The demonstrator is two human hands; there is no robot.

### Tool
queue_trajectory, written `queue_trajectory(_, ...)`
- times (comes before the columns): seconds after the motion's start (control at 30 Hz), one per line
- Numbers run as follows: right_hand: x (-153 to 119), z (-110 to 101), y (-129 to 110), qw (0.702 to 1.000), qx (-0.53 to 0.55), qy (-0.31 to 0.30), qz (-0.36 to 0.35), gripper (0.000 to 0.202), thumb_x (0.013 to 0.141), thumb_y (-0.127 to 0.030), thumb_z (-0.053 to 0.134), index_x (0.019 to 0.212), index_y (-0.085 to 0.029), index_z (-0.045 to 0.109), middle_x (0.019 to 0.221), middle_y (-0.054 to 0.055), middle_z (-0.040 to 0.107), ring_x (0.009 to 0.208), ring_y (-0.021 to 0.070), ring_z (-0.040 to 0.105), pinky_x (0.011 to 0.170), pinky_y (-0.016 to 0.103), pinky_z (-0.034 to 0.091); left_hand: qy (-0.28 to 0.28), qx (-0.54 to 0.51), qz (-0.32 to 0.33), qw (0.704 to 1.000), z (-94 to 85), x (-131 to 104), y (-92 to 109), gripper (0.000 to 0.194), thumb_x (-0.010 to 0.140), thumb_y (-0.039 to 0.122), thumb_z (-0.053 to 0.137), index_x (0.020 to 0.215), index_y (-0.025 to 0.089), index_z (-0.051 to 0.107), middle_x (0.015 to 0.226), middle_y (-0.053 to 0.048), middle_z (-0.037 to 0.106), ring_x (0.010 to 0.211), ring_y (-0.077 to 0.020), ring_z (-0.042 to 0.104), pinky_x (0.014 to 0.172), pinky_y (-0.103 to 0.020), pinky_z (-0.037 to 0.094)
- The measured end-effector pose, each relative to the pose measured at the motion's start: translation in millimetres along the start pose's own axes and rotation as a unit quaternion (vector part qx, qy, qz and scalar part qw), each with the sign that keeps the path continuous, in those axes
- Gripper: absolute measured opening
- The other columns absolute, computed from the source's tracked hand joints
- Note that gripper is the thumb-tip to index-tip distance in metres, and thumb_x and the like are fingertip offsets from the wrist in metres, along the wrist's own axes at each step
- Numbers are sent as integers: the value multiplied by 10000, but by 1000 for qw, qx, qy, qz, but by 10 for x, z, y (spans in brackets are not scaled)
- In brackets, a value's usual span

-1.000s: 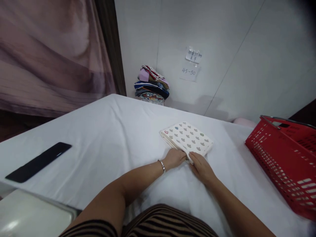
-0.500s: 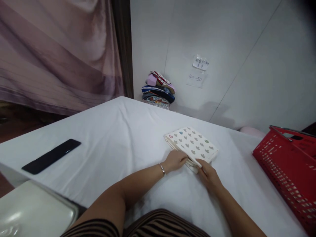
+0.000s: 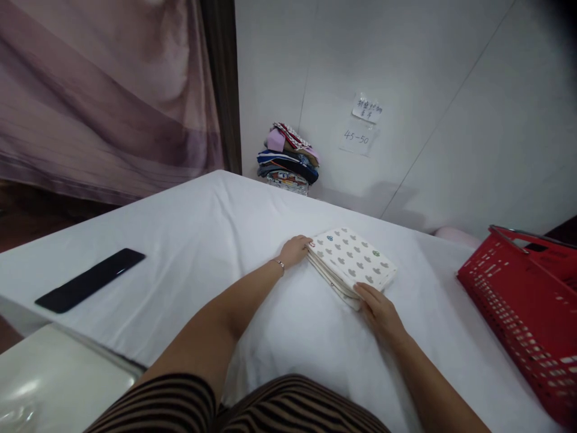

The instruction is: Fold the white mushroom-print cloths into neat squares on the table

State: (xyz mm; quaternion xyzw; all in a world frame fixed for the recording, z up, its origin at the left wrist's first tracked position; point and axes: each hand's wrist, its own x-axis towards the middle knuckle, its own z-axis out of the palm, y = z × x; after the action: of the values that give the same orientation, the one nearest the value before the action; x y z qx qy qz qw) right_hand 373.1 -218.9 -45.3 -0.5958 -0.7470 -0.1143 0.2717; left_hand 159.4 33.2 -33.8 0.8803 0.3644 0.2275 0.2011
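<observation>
A folded white cloth (image 3: 354,255) with grey cloud-like shapes and a few coloured motifs lies on the white-covered table (image 3: 189,240). Its layers show along the edge facing me. My left hand (image 3: 295,249) is at the cloth's left corner, its fingertips closed on the edge there. At the near corner, my right hand (image 3: 381,311) grips the layers, with fingers on top and the thumb partly hidden. A bracelet circles my left wrist.
A black phone-like slab (image 3: 92,279) lies on the left of the table. On the right stands a red plastic basket (image 3: 514,300). Folded clothes (image 3: 288,159) are stacked by the wall beyond the far edge, near handwritten paper signs (image 3: 356,137). A white stool-like surface (image 3: 67,373) is at lower left.
My left hand has moved away from my right hand, along the cloth's near edge to its left corner. My right hand remains at the near corner; the layers now lie flatter.
</observation>
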Motion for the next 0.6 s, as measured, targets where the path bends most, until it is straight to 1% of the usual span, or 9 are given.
queue_trajectory(0.1, -8, 16, 12, 999, -3, 4, -34, 415, 904, -172, 414, 1287, -258, 549, 1207, 81, 631, 1114, 233, 590, 927, 424, 515, 7, 26, 10, 1000, -6, 19, -30, 402, 801, 130, 475, 1138, 272, 643, 1174, 8, 633, 1079, -189, 552, 945, -299, 431)
queue_trajectory(0.2, -29, 51, 4, 998, 6, -17, -64, 446, 897, -137, 413, 1314, -260, 513, 1199, 83, 633, 1166, 237, 557, 991, 482, 460, 17, 18, 14, 1000, 5, -14, -80, 399, 811, 129, 453, 1116, 288, 656, 1179, 27, 637, 1055, -171, 574, 930, -279, 437)
queue_trajectory(0.3, -46, 71, -11, 998, 11, -31, -54, 447, 900, -139, 407, 1318, -265, 504, 1221, 89, 620, 1184, 244, 545, 1000, 500, 449, 21, -12, 14, 1000, -1, -21, -137, 409, 804, 121, 443, 1100, 291, 669, 1190, 41, 637, 1046, -160, 589, 927, -269, 443)
queue_trajectory(0.37, -48, 79, -23, 998, 14, -32, -42, 435, 904, -147, 404, 1303, -279, 519, 1222, 83, 620, 1181, 246, 548, 1000, 505, 449, 8, -32, -5, 999, -28, 17, -140, 417, 781, 107, 454, 1081, 285, 682, 1183, 38, 644, 1043, -162, 599, 922, -265, 454)
queue_trajectory(0.43, -42, 93, -35, 999, 11, -25, -35, 424, 905, -145, 399, 1281, -286, 538, 1214, 80, 625, 1172, 244, 555, 1002, 509, 448, -3, -37, -31, 999, -62, 74, -80, 408, 760, 94, 470, 1053, 261, 699, 1207, 15, 638, 1084, -179, 589, 942, -277, 454)
queue_trajectory(0.47, -37, 103, -40, 999, 8, -20, -34, 423, 904, -139, 395, 1272, -286, 545, 1208, 81, 627, 1167, 241, 558, 1002, 509, 448, -2, -32, -33, 999, -72, 97, -22, 399, 759, 93, 477, 1052, 246, 701, 1236, -4, 623, 1123, -190, 571, 968, -292, 442)
queue_trajectory(0.5, -33, 115, -43, 999, 4, -16, -34, 423, 902, -133, 391, 1263, -285, 551, 1203, 83, 628, 1161, 239, 562, 1000, 509, 450, 3, -20, -20, 1000, -73, 112, 53, 391, 769, 99, 481, 1068, 234, 695, 1274, -21, 600, 1172, -201, 540, 1004, -315, 418)
queue_trajectory(0.53, -31, 127, -45, 999, 1, -12, -35, 424, 900, -128, 387, 1257, -283, 555, 1200, 85, 628, 1157, 237, 564, 998, 509, 452, 10, -5, 8, 1000, -61, 113, 139, 383, 791, 118, 483, 1100, 232, 680, 1315, -33, 571, 1225, -210, 497, 1046, -345, 379)
queue_trajectory(0.6, -39, 142, -44, 999, -3, -8, -37, 427, 896, -119, 381, 1249, -281, 558, 1204, 88, 624, 1158, 233, 562, 994, 505, 455, 9, 27, 97, 995, 6, 73, 319, 365, 848, 201, 488, 1183, 250, 625, 1379, -36, 512, 1306, -219, 408, 1109, -411, 285)
